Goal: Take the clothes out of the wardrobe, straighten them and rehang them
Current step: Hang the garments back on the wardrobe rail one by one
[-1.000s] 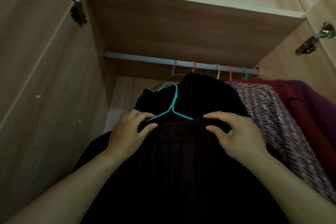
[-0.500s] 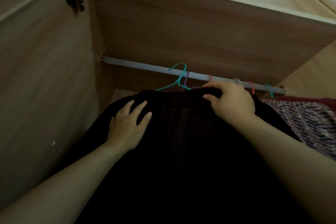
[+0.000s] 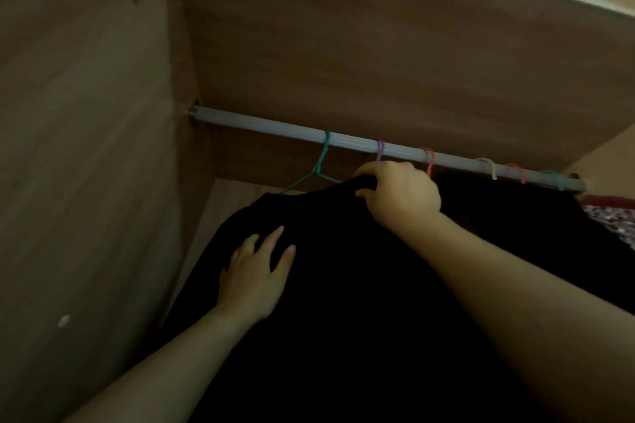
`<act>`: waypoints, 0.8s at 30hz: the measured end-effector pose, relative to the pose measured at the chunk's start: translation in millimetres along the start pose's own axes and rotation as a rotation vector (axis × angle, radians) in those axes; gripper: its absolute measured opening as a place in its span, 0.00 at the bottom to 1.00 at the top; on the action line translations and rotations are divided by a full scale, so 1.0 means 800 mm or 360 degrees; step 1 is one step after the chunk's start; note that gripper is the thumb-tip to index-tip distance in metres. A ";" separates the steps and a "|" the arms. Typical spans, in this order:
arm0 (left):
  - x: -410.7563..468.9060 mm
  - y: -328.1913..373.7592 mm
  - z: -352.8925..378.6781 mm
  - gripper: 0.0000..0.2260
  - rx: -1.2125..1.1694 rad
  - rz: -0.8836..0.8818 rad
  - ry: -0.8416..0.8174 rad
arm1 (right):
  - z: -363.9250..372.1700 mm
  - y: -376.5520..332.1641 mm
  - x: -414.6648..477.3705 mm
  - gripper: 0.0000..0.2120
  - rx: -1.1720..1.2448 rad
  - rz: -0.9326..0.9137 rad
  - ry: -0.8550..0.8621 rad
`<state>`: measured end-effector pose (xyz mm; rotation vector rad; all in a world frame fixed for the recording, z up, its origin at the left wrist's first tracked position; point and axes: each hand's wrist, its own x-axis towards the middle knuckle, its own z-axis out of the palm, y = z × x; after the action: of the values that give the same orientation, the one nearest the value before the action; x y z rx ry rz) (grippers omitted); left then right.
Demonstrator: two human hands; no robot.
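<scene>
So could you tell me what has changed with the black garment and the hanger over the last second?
The teal hanger, held off the rail a second ago, now hooks over the rail, left of the purple hook. The left hand let go of the top edge and lies flat on the black garment. The right hand still grips the top edge. The other hangers stayed put.

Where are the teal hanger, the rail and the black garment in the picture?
teal hanger [image 3: 323, 161]: head view, on its neck just under the hook.
rail [image 3: 261, 123]: head view, on the bare left stretch.
black garment [image 3: 360, 302]: head view, on the dark cloth between the two arms.
</scene>
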<state>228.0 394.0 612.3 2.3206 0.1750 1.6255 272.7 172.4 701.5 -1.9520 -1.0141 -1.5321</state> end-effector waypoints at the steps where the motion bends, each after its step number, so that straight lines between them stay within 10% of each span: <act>1: -0.006 -0.008 0.003 0.27 -0.0018 0.0004 -0.0007 | 0.004 -0.003 -0.005 0.14 -0.0062 -0.0022 0.0023; 12: -0.089 -0.023 0.039 0.36 0.0100 0.0182 0.0217 | 0.071 0.012 -0.167 0.25 -0.0483 -0.0182 0.0274; 24: -0.270 0.014 0.136 0.29 0.0352 0.0357 -0.0017 | 0.119 0.044 -0.433 0.27 -0.0297 -0.0048 -0.0068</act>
<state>253.0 306.2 388.3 2.5954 0.0989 1.7781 321.0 127.1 346.5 -2.1122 -0.9513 -1.6610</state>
